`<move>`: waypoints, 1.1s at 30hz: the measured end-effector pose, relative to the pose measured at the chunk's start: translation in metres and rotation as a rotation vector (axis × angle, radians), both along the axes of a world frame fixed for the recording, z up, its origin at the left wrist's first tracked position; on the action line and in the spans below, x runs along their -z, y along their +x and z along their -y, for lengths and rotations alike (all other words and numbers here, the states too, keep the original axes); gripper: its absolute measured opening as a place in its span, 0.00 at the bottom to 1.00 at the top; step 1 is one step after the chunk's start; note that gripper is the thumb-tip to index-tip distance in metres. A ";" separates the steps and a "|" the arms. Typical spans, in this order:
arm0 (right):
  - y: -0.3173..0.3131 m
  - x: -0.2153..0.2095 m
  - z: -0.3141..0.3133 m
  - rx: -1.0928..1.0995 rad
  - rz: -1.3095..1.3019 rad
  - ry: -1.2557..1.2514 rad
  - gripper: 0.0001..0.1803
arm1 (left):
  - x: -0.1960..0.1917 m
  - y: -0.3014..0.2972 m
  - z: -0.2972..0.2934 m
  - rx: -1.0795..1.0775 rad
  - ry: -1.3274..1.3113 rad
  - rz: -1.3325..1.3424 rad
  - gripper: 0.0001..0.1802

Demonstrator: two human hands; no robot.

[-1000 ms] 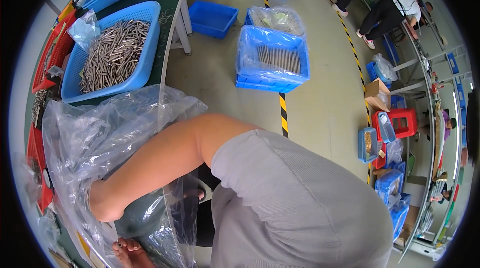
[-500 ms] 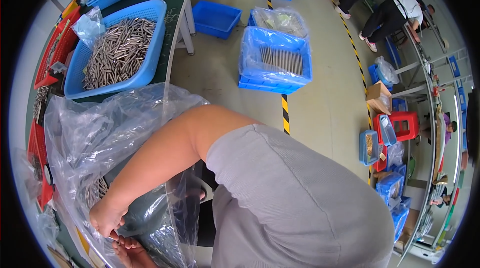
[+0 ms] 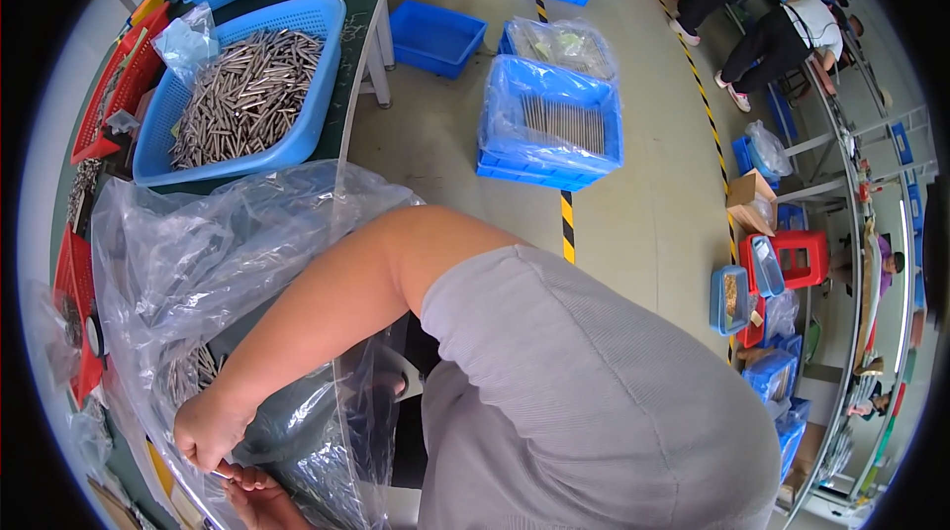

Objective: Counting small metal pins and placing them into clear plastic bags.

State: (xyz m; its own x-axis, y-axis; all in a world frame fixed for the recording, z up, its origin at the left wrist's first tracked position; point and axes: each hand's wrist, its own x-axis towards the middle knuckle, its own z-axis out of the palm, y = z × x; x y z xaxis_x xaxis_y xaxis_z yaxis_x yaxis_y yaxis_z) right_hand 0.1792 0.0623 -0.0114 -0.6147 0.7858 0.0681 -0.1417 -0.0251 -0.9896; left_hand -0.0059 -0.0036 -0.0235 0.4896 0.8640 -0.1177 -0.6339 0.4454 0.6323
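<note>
My right hand [image 3: 212,429] reaches across at the lower left, its fingers pinched together. Just below it, my left hand [image 3: 259,496] has its fingers bent inward, and the fingertips of both hands meet. Between them shows a sliver of a thin metal pin [image 3: 222,474], mostly covered by fingers; both hands seem to grip it. Clear plastic sheeting [image 3: 198,263] lies over the bench around my arm. Beside my right wrist, several slim metal pins [image 3: 203,364] lie in or under the plastic.
A light-blue basket [image 3: 332,65] full of metal pins [image 3: 247,95] stands on the green bench [image 3: 358,10]. Red bins [image 3: 74,278] line the left edge. Blue crates [image 3: 549,169] stand on the floor past the bench. Two people [image 3: 782,40] bend over at the far right.
The view has shifted slightly, so the basket and crates sit a little further right. My hands stay together at nearly the same place, tips still touching.
</note>
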 end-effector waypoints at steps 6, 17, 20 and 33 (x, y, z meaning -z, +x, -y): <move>-0.039 0.011 -0.012 -0.030 -0.003 0.311 0.06 | -0.006 -0.019 0.007 -0.111 -0.005 -0.003 0.18; 0.006 -0.012 0.013 -0.042 0.133 0.339 0.09 | -0.020 0.016 0.016 -0.229 -0.029 -0.130 0.08; -0.001 -0.011 0.015 -0.129 0.030 0.151 0.07 | -0.019 0.008 0.018 -0.250 -0.016 -0.125 0.09; 0.000 -0.032 0.023 -0.031 0.102 -0.084 0.08 | -0.023 0.011 0.019 -0.318 -0.053 -0.138 0.08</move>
